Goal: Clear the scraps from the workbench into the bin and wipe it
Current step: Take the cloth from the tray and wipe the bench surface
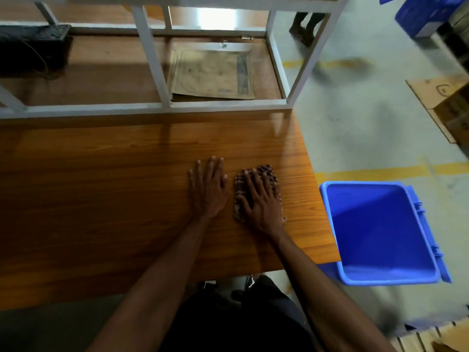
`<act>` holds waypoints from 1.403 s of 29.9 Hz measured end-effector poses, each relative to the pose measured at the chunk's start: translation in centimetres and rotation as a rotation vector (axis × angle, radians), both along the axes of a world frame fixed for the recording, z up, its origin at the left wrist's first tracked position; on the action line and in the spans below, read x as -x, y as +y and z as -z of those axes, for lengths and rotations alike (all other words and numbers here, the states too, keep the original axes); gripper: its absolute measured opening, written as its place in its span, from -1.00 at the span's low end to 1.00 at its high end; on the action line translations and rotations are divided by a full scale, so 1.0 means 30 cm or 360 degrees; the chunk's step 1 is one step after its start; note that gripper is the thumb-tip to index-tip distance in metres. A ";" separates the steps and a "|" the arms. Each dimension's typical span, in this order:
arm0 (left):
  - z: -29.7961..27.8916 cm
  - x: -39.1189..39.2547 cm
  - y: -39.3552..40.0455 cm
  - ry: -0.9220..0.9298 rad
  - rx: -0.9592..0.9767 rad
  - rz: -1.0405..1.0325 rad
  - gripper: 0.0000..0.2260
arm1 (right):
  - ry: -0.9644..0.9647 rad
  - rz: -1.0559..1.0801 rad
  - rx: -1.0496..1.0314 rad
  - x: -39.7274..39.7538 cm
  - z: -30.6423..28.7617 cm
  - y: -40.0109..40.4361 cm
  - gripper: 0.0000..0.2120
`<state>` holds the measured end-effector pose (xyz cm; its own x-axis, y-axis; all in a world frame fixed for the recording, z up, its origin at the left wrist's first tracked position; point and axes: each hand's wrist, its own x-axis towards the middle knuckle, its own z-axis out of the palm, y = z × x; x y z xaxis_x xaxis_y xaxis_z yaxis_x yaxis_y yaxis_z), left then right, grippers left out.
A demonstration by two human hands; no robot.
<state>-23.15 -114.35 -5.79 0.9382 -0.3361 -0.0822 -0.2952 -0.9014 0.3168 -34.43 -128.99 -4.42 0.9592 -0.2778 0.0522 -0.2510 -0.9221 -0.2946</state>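
Left hand [206,188]: flat on the bench, palm down, fingers straight and slightly spread, holding nothing; just beside the cloth, apart from it.
Right hand [261,199]: flat on top of the cloth, fingers straight and spread, pressing it down onto the wood; no curl round it.
Cloth [256,181]: checked, dark and pale, bunched under the right palm; lying on the bench near its right edge, edges peeking out past the fingertips and at the wrist side.
Bench [114,194]: orange-brown wood grain, glossy, catching light toward the far right corner.
Bin [375,232]: blue, open-topped, on the floor just beside the bench's right edge, near corner tucked slightly under the bench; inside too dim to tell whether scraps lie in it.
Frame [157,72]: white metal bars standing along the far side of the bench.
Newspaper [213,74]: yellowed, lying flat within the frame.
Black block [33,47]: far left, behind the frame, blurred.
Cardboard [446,105]: flattened, on the floor at far right.
Floor [355,123]: pale grey with yellow lines.
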 end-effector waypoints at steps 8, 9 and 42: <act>-0.025 0.080 -0.135 -0.0024 0.0035 0.0196 -0.48 | 0.0098 0.0124 0.0002 0.098 -0.014 -0.209 -0.36; -0.033 0.094 -0.153 -0.0024 0.0035 0.0228 -0.48 | 0.0110 0.0144 0.0011 0.054 -0.011 -0.245 -0.36; -0.055 0.149 -0.396 0.0009 -0.0036 0.0024 -0.48 | 0.0041 -0.0140 -0.0115 -0.059 -0.027 -0.504 -0.39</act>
<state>-27.63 -126.24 -4.15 0.9327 -0.3479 -0.0951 -0.3068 -0.9039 0.2980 -32.67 -144.11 -3.60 0.9808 -0.1946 0.0103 -0.1783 -0.9174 -0.3558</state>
